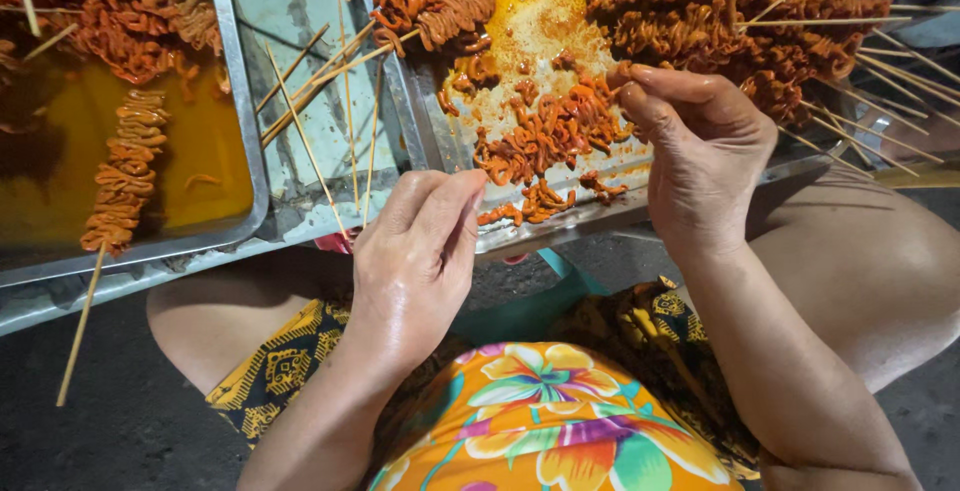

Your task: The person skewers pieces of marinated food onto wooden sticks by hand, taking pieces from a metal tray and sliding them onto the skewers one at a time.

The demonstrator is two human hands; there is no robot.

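- My right hand (700,146) pinches a curly orange-red marinated meat piece (560,131) in the shallow steel tray (430,141).
- My left hand (415,261), fingers pressed together, holds a thin bamboo skewer (300,121).

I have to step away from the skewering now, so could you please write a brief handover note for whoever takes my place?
Left hand: thin bamboo skewer pinched in the fingers, tip toward the metal trays.
Right hand: fingertips on the loose orange-red marinated ruffled strips in the middle steel tray.
Done: finished skewers piled at that tray's far right, more in the oily left tray.
Left: loose strips; spare sticks between the trays.
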